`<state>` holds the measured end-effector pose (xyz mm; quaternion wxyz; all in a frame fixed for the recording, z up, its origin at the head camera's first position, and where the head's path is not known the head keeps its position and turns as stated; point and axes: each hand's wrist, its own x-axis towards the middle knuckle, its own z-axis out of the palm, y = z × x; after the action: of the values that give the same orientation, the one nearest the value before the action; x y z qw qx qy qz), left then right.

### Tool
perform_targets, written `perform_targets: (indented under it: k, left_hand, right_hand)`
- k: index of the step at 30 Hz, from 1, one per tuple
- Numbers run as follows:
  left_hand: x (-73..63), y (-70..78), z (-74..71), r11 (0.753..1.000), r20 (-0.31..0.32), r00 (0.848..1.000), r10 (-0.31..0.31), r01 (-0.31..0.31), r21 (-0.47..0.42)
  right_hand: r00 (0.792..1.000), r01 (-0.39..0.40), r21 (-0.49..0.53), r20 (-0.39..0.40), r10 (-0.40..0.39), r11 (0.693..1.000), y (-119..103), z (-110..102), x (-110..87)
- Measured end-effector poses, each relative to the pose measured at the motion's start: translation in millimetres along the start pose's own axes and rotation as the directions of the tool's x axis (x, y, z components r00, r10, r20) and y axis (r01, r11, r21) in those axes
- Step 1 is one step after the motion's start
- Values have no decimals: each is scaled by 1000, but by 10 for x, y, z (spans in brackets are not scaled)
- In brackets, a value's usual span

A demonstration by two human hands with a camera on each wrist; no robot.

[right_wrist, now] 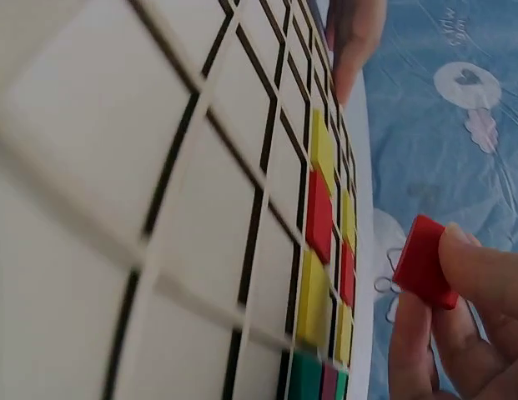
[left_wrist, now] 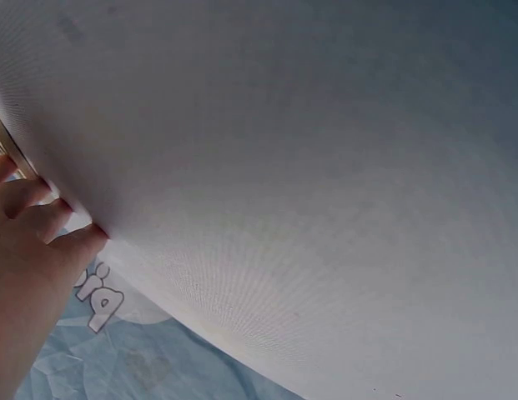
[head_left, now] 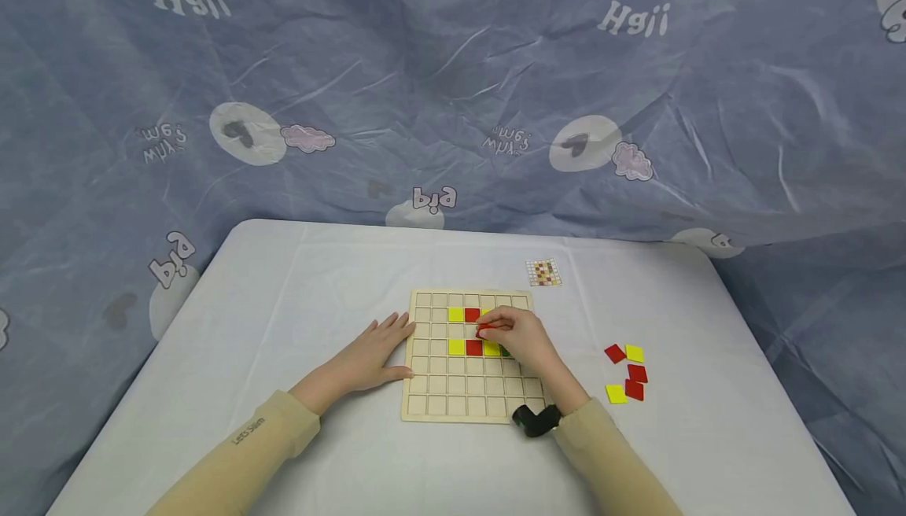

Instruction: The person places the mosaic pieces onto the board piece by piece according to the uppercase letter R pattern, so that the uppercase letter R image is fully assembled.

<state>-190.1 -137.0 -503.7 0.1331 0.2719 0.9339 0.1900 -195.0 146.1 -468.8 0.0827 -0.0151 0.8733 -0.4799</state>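
A wooden grid board (head_left: 446, 406) lies on the table with yellow, red and green square tiles set in two of its rows. Between thumb and fingers my right hand (head_left: 520, 335) pinches a red tile (right_wrist: 425, 261), held over the board near those rows. Part of the tile rows is hidden beneath that hand in the head view. My left hand (head_left: 371, 355) lies with fingers spread at the board's left edge, fingertips right at the rim. In the right wrist view, a yellow tile (right_wrist: 311, 296) and a red tile (right_wrist: 319, 218) sit in neighbouring cells.
Several loose red and yellow tiles (head_left: 637, 374) lie on the table to the right. A small printed pattern card (head_left: 543, 272) is behind the board. A black object (head_left: 535, 421), by the right wrist, overlaps the board's near right corner. A patterned cloth (head_left: 439, 91) hangs behind the table.
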Motion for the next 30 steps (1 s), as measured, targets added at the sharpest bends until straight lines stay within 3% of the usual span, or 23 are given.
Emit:
perform_targets:
  k: [11, 18, 25, 30]
  left_hand:
    - [0, -16, -2, 1000, -2, 1000, -2, 2, 2]
    - [-3, -11, -20, 1000, 2, 1000, -11, 11, 7]
    - [4, 8, -30, 1000, -2, 1000, -6, 6, -3]
    - [-6, 12, -29, 1000, 3, 1000, -1, 1, -11]
  right_hand:
    - [1000, 20, -141, 1, -20, 990, -146, 311, 241]
    - [1000, 19, -185, 17, -16, 982, -173, 372, 257]
    - [997, 76, -261, -5, -80, 962, -152, 400, 274]
    - [996, 91, -299, 24, -88, 950, -129, 429, 258]
